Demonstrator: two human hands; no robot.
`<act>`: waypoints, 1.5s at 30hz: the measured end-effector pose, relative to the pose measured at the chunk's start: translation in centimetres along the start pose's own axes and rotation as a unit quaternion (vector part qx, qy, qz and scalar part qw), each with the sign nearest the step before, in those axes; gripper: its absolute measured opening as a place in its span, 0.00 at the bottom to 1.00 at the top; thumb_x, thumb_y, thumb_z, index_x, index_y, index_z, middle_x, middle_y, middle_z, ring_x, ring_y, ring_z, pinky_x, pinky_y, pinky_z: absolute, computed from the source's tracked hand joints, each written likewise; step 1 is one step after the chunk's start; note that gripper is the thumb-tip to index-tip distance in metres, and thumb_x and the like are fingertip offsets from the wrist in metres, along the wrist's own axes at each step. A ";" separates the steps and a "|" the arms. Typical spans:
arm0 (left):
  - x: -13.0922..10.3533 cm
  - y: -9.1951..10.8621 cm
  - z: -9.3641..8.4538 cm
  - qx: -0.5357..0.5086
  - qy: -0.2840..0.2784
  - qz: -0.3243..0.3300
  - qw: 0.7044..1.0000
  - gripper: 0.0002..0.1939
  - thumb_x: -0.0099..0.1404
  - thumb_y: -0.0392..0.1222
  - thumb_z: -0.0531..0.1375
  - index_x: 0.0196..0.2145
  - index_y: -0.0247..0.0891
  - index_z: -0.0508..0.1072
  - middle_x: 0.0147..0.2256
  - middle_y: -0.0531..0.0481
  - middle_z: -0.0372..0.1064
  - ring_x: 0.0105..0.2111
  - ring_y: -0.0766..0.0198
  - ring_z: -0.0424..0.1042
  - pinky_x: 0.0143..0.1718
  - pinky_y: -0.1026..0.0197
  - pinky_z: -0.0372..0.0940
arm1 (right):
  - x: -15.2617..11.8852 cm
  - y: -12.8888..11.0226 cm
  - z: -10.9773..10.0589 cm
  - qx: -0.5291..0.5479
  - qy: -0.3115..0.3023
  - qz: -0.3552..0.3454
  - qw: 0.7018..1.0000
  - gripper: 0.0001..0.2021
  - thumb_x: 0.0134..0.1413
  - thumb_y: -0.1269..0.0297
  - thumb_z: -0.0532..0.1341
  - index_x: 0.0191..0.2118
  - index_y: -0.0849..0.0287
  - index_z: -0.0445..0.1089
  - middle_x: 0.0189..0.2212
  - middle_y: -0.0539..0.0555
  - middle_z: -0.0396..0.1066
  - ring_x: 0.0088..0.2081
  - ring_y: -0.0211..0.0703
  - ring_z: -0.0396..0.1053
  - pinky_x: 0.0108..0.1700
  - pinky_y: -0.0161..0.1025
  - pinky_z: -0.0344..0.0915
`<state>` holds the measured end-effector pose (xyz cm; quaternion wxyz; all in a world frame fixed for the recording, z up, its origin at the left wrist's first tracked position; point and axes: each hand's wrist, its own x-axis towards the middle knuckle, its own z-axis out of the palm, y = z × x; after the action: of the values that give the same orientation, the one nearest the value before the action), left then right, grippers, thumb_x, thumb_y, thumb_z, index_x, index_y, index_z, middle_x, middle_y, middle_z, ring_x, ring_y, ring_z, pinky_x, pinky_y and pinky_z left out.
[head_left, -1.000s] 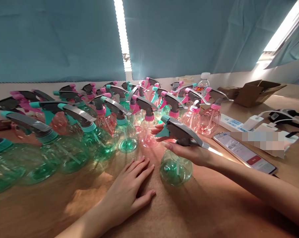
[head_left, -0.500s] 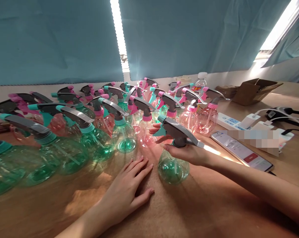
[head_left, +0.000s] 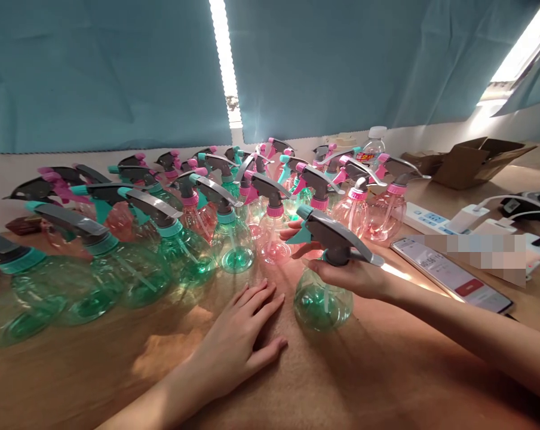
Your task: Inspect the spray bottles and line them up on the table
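Left of the grip and behind it, a crowd of spray bottles [head_left: 234,239] stands on the brown surface [head_left: 341,382], green ones [head_left: 131,269] mostly to the left, pink ones [head_left: 382,209] farther back and to the right. A clear water bottle [head_left: 374,143] with a white cap rises behind the pink group. Just right of the grip lies a phone [head_left: 453,275], screen lit. Beyond it sits a white power strip [head_left: 425,218] with chargers [head_left: 469,218] and cables. Well to the right and back, an open cardboard box [head_left: 476,158] rests near the wall. A blue curtain [head_left: 117,65] hangs behind everything, split by a bright strip of light [head_left: 225,60].
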<state>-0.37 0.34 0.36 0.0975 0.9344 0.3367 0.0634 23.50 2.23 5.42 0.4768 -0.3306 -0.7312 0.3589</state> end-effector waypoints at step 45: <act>0.0 0.2 -0.3 -0.010 0.004 -0.003 1.000 0.28 0.70 0.50 0.56 0.64 0.39 0.59 0.64 0.43 0.55 0.64 0.48 0.52 0.62 0.41 0.52 | -0.3 -1.5 -1.2 -0.064 -0.024 0.023 0.997 0.12 0.38 0.77 0.54 0.31 0.53 0.62 0.18 0.42 0.46 0.18 0.32 0.43 0.18 0.34 0.43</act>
<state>-0.27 0.23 0.75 0.1055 0.9320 0.3395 0.0702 24.48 1.46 6.92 0.4284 -0.3686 -0.7560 0.3305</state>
